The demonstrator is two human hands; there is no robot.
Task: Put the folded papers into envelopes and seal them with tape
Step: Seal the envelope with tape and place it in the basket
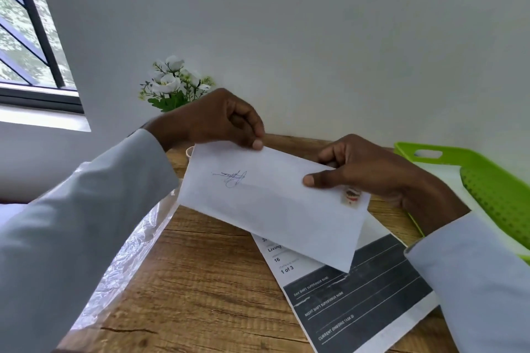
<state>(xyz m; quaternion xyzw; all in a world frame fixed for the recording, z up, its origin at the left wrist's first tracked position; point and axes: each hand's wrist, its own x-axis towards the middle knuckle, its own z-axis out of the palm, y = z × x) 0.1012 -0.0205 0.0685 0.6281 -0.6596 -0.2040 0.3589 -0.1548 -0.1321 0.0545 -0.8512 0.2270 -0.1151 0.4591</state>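
Both hands hold a white envelope [266,203] above the wooden table [200,281]. It carries a blue pen scribble on its left part and a stamp near its right end. My left hand [220,120] pinches its top edge between thumb and fingers. My right hand [370,169] grips its right end, thumb pressed on the front. Whatever the envelope holds is hidden. No tape shows.
A printed form sheet [358,295] with dark bands lies on the table under the envelope. A green perforated tray [493,189] sits at the right. Clear plastic wrap [129,261] lies at the left edge. White flowers [175,83] stand against the wall; a window is far left.
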